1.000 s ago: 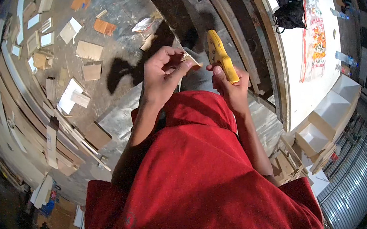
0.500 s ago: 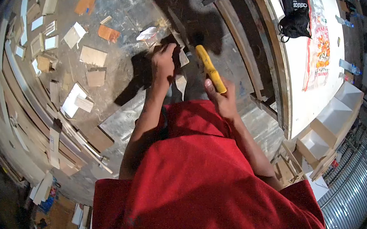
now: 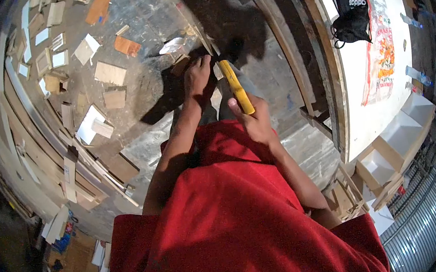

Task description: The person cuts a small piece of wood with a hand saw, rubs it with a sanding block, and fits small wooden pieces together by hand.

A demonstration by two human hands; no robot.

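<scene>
My right hand is wrapped round the lower end of a long yellow handle, which slants up and left. A dark, thin part continues from the handle's upper end into the shadow. Just left of that end is my left hand, its fingers bent and pressed together. Whatever those fingers hold, if anything, is hidden in shadow. Between the handle's tip and my left hand a small pale piece shows.
Wood offcuts lie scattered on the floor at the left, beside long stacked boards. At the right a white-topped table bears a black drawstring bag and a printed plastic sack. Wooden boxes stand at its near end.
Both hands have moved forward and down from their raised position. The yellow handle has shifted left, close beside my left hand, and now leans leftward.
</scene>
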